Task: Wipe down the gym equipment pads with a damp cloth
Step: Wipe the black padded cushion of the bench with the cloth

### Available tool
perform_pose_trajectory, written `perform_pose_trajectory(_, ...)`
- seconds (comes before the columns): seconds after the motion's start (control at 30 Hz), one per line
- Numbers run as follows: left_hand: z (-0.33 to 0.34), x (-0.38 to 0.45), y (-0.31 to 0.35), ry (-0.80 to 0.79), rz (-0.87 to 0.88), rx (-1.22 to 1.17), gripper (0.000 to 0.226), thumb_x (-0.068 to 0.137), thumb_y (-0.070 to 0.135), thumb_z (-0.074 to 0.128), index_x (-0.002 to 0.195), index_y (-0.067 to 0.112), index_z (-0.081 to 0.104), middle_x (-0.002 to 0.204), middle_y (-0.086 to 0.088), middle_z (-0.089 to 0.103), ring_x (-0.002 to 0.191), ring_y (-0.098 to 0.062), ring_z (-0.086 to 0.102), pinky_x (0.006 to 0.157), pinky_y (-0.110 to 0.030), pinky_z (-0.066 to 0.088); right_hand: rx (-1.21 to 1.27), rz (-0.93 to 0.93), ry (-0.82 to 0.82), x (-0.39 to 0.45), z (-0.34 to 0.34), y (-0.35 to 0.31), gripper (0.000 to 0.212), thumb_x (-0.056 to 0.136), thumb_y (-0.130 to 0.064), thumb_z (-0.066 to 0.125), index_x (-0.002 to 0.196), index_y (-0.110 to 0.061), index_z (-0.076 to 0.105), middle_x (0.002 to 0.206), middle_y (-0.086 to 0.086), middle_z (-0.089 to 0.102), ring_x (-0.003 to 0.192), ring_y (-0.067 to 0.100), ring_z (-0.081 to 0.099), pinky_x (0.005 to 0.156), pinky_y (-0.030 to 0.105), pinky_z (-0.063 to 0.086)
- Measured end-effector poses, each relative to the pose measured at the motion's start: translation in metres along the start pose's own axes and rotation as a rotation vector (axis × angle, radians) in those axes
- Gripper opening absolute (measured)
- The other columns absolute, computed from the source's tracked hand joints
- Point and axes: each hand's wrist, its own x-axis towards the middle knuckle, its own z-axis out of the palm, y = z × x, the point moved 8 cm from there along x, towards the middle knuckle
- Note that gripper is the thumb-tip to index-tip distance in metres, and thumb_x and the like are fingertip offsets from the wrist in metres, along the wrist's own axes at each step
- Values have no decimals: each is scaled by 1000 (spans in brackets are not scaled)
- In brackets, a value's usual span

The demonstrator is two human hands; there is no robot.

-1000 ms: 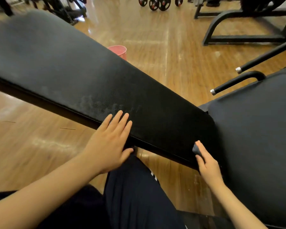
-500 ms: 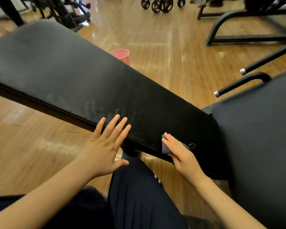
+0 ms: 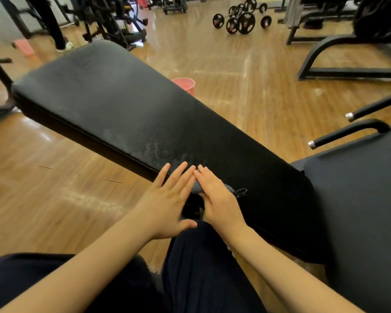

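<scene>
Back pad (image 3: 127, 114): long, black, slanting from upper left down to lower right; pale smeary streaks on the surface near the front edge, just above the fingertips.
Seat pad (image 3: 359, 211): black, at the right, just beside the lower end of the back pad.
Cloth (image 3: 196, 188): small, grey-blue, bunched, lying on the front edge of the back pad under the right hand; one dark corner sticking out to the right of the hand.
Right hand (image 3: 217, 197): flat on top of the cloth, fingers straight and close together, pressing it against the pad; not curled round it.
Left hand (image 3: 167, 199): flat on the front edge of the back pad, fingers straight and slightly spread, thumb out to the side below the edge; holding nothing; fingertips just beside those of the right hand, touching or nearly so.
Legs (image 3: 201, 267): dark trousers, below the hands, partly under the pad.
Bucket (image 3: 184, 85): pink, on the floor behind the back pad, only the rim and upper wall showing.
Handles (image 3: 348, 132): two black bars with silver end caps, at the right above the seat pad.
Weights (image 3: 242, 19): black barbells and plates on the floor, far back.
Floor (image 3: 43, 199): glossy wood boards.
</scene>
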Motion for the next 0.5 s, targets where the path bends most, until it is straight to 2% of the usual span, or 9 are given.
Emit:
perform_pose_trajectory(0.07,-4,-4,-8,45,-46,-5,94,88,68,34,145,7,-9,154,-13,-18,140,-26,-25,109,-45,-22,-46,-21,-46,-11,-3,10,50,87,-12,42,136,-4,41,142,2,40,134,4,26,112,13,13)
perform_pose_trajectory(0.1,-4,-8,-18,16,-108,-9,98,88,68,38,142,9,-18,149,-12,-30,135,-26,-35,106,-45,-26,-67,-25,-55,-19,-8,17,52,85,-10,46,136,-4,41,142,1,37,134,5,25,112,13,13)
perform_pose_trajectory(0.13,-11,-12,-29,85,-160,15,103,85,67,46,143,7,-14,151,-14,-26,139,-29,-30,108,-47,-21,-89,-25,-55,-26,-12,23,53,83,-8,48,135,-3,42,141,0,37,134,6,26,112,13,13)
perform_pose_trajectory(0.2,-31,-26,-70,250,-399,8,107,78,67,56,145,2,4,156,-20,0,145,-31,-7,114,-49,-4,-107,-4,-43,-35,-17,33,52,81,-4,50,133,-1,45,140,1,38,133,9,29,111,12,13)
perform_pose_trajectory(0.27,-33,-50,-120,239,-674,-72,111,78,71,45,149,-2,1,158,-20,-5,145,-31,-11,115,-50,0,-76,36,-26,-38,-16,36,51,82,-2,50,132,-2,46,140,2,39,134,13,30,112,13,14)
perform_pose_trajectory(0.3,-29,-59,-139,229,-756,-116,115,75,72,45,149,-4,1,158,-21,-7,145,-33,-11,115,-52,1,-63,54,-9,-39,-15,34,49,83,-5,49,132,-2,47,140,2,40,134,13,31,112,14,14)
perform_pose_trajectory(0.4,-31,-62,-162,326,-805,-169,125,67,56,74,146,-12,6,155,-30,-3,144,-44,-4,115,-55,6,-36,49,41,-28,-8,17,52,80,-1,51,132,-4,46,140,1,40,134,11,30,111,13,15)
perform_pose_trajectory(0.5,-20,-58,-160,362,-774,-161,129,61,49,82,143,-17,7,152,-37,1,141,-51,0,114,-54,6,-10,-53,20,13,5,-19,48,84,1,47,132,-4,48,140,3,42,134,9,29,111,12,14)
